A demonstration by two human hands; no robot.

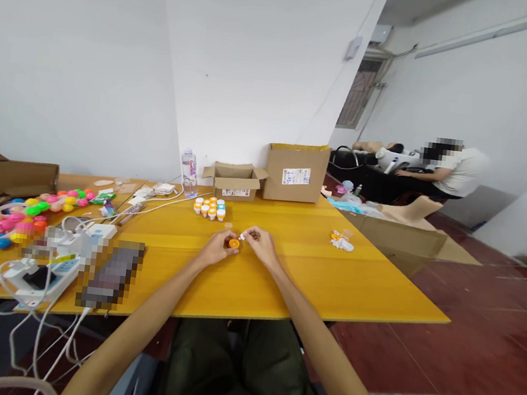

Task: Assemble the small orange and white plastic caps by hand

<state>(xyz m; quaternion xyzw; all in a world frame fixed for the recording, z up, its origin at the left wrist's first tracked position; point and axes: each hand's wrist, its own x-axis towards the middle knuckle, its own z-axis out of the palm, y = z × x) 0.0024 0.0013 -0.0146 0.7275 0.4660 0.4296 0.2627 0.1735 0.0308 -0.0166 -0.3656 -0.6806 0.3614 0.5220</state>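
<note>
Thumb and fingers of my left hand [216,248] are closed around a small round orange cap [234,243] just above the table. Close beside it, my right hand [261,243] pinches a tiny white piece [242,237], whose kind is too small to make out. The two hands nearly meet over the yellow wooden table [301,284]. A small pale, see-through round piece [228,226] stands just behind my left fingers. Farther back is a tight cluster of small jars [209,209] with white tops and orange or blue bands.
Loose orange, white and clear parts [343,241] lie to the right. An open carton [237,182], a taller box [295,172] and a bottle [189,173] stand behind. Leftward are a power strip [65,267], cables, a phone [112,274] and colourful balls [23,218]. A person [459,172] sits far right.
</note>
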